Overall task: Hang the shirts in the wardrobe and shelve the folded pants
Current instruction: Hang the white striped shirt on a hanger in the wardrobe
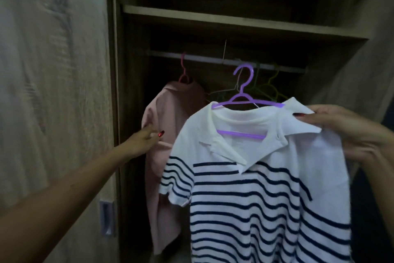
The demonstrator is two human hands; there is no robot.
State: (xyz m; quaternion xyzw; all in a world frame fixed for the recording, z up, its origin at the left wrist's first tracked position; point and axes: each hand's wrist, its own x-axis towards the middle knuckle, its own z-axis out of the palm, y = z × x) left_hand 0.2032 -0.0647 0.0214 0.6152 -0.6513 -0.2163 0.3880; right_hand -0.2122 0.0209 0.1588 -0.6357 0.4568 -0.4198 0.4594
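Observation:
A white shirt with navy stripes (255, 188) sits on a purple hanger (243, 92), held up in front of the open wardrobe. My right hand (349, 132) grips the shirt's right shoulder and collar. The hanger's hook is just below the metal rail (191, 59), not on it. A pink shirt (170, 126) hangs from the rail on a pink hanger (183, 71) at the left. My left hand (147, 137) reaches in and touches the pink shirt's sleeve, fingers loosely bent.
A wooden shelf (234, 20) spans the wardrobe above the rail. Several bare hangers, green and yellow (270, 83), hang at the rail's right. The wardrobe door (53, 92) with a recessed handle (106, 218) stands at my left.

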